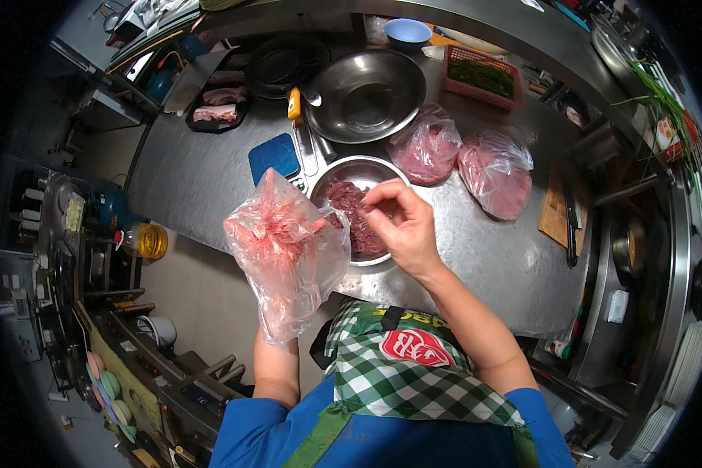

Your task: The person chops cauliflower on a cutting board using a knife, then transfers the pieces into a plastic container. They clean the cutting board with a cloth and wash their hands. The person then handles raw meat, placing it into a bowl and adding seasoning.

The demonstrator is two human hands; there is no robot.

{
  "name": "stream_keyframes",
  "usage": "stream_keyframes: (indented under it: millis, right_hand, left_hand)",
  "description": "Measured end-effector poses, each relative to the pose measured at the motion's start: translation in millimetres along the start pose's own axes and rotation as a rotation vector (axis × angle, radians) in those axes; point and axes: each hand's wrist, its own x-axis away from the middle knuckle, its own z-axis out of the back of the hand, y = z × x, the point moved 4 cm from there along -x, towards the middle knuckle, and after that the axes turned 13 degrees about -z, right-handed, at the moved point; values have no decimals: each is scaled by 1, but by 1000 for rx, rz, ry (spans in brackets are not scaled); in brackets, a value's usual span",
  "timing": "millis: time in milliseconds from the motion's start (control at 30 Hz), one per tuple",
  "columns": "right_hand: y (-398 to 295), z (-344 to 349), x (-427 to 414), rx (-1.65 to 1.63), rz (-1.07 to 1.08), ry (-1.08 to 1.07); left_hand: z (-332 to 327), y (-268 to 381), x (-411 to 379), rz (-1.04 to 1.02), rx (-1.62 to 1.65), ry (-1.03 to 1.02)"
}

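A clear plastic bag [322, 275] with red meat residue covers my left hand [278, 234] like a loose glove. Through the film its fingers look spread, though creases blur them. My right hand [403, 228] hovers over the right side of a steel bowl [322, 175], thumb and forefinger tips together; nothing plainly shows between them. Dark red sliced meat [360, 234] lies in that bowl, partly hidden behind my right hand. Just beyond the bowl's left rim is a kitchen scale [274, 157] with a blue top.
Two bagged lumps of meat [427, 152] [496, 175] lie to the right of the bowl. A large steel basin [365, 96] stands behind it. Far right, a black-handled knife [572, 228] rests on a wooden board [553, 216]. A black tray [219, 111] holds pork slabs. A red basket [482, 99] contains greens.
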Motion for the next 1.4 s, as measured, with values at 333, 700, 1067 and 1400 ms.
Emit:
stream_keyframes:
  millis: [333, 700, 1067, 1400]
  right_hand:
    - [28, -57, 71, 687, 584, -383]
    - [66, 103, 26, -62, -418, 236]
    - [85, 131, 125, -760, -948, -326]
    - [99, 189, 153, -821, -648, 517]
  left_hand:
    - [1, -22, -18, -72, -13, 100]
    - [-1, -89, 22, 744, 142, -560]
    - [-8, -121, 19, 987, 147, -622]
    - [42, -178, 3, 702, -63, -184]
